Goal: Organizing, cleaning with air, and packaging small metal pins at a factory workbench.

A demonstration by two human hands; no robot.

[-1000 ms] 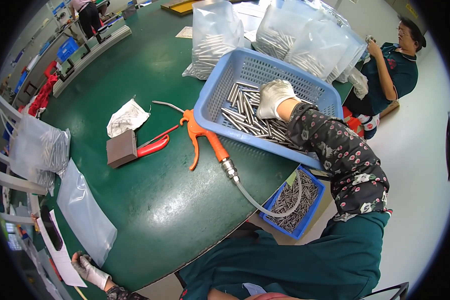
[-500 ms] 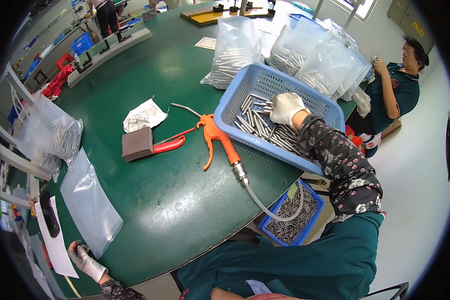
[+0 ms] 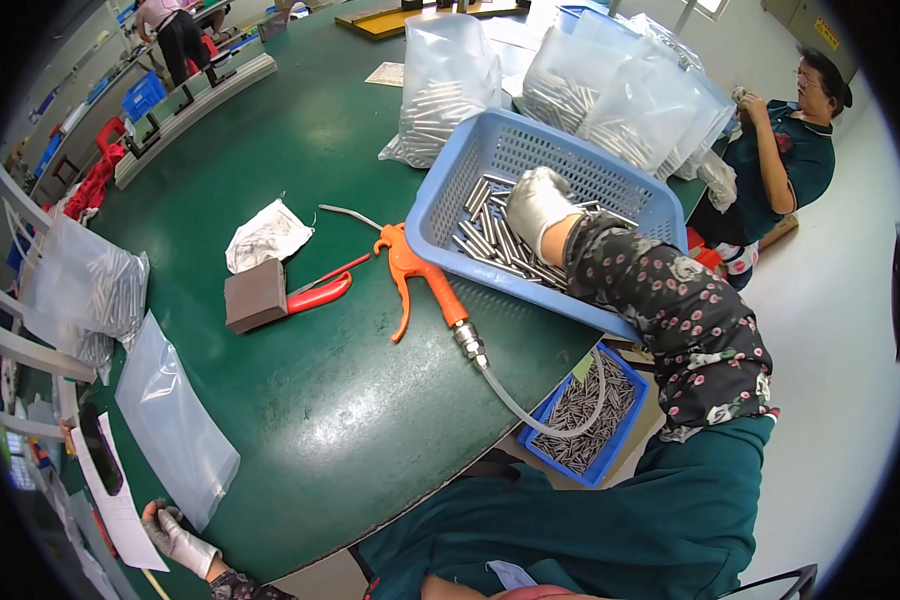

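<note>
My right hand [image 3: 542, 208], in a pale glove, is inside a blue plastic basket [image 3: 432, 215] among many shiny metal pins [image 3: 490, 228]. Its fingers are curled downward, and whatever they hold is hidden. At the lower left edge of the table rests my left hand [image 3: 180, 540], gloved with bare fingertips. Its fingers are loosely bent and apart with nothing in them, beside a flat clear plastic bag [image 3: 178, 420] and a white paper sheet [image 3: 120, 490]. Left of the basket lies an orange air blow gun [image 3: 415, 270] with a clear hose.
A brown block [image 3: 255, 296], red-handled tool [image 3: 320, 292] and white cloth [image 3: 268, 235] lie on the green table [image 3: 350, 400]. Filled bags [image 3: 445, 100] stand behind the basket; another bag [image 3: 115, 290] is left. Below the edge sits a blue bin [image 3: 610, 450] of pins. A co-worker [image 3: 785, 160] sits right.
My right hand has shifted slightly left within the basket, and its fingers are turned more out of sight. The whole view has drifted a little. My left hand stays at the table edge.
</note>
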